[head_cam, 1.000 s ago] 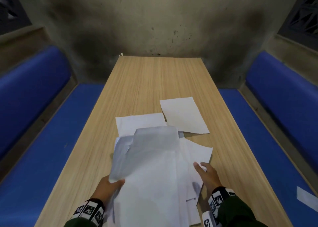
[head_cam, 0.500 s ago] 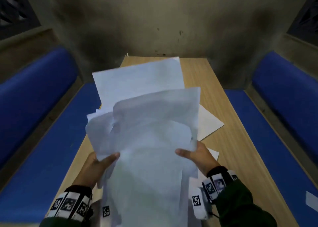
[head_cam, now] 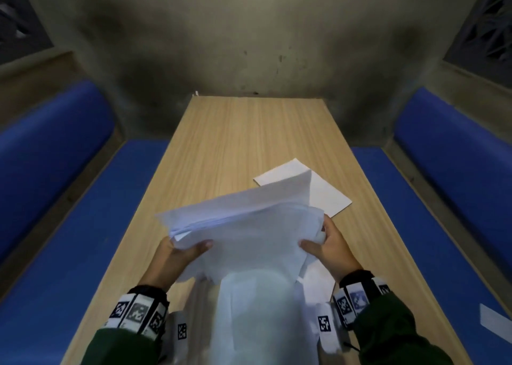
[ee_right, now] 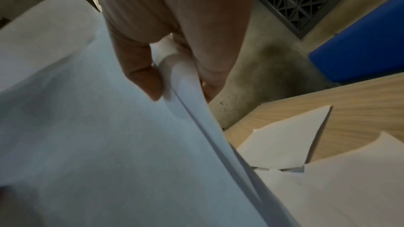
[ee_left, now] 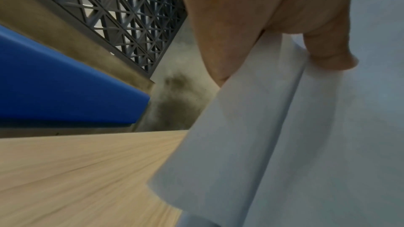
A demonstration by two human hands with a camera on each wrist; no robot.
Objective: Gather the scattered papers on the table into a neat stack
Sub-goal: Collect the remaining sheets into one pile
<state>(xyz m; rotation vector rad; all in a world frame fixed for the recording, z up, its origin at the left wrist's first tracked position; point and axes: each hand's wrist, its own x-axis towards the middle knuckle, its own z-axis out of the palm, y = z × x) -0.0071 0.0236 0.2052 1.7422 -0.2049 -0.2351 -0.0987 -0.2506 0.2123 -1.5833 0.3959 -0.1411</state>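
A loose bundle of white papers [head_cam: 243, 226] hangs above the near half of the wooden table [head_cam: 235, 143], its top edge tipped away from me. My left hand [head_cam: 182, 251] grips its left edge, thumb on top; the left wrist view shows the thumb [ee_left: 328, 54] pressing the papers [ee_left: 273, 135]. My right hand [head_cam: 327, 245] pinches the right edge, thumb in front and fingers behind, as the right wrist view shows on the bundle [ee_right: 109, 135]. One sheet [head_cam: 327, 195] lies flat on the table beyond the bundle. Another sheet [head_cam: 318, 284] lies under my right wrist.
Blue padded benches run along both sides, left [head_cam: 55, 226] and right [head_cam: 443, 212]. A white paper [head_cam: 496, 323] lies on the right bench seat. A stained concrete wall [head_cam: 249, 46] closes the table's far end. Metal lattice grilles [ee_left: 122, 15] sit above the backrests.
Both hands lifted the bundle off the table and raised it upright. Since half a second ago it has dropped lower and tipped forward, uncovering the far table.
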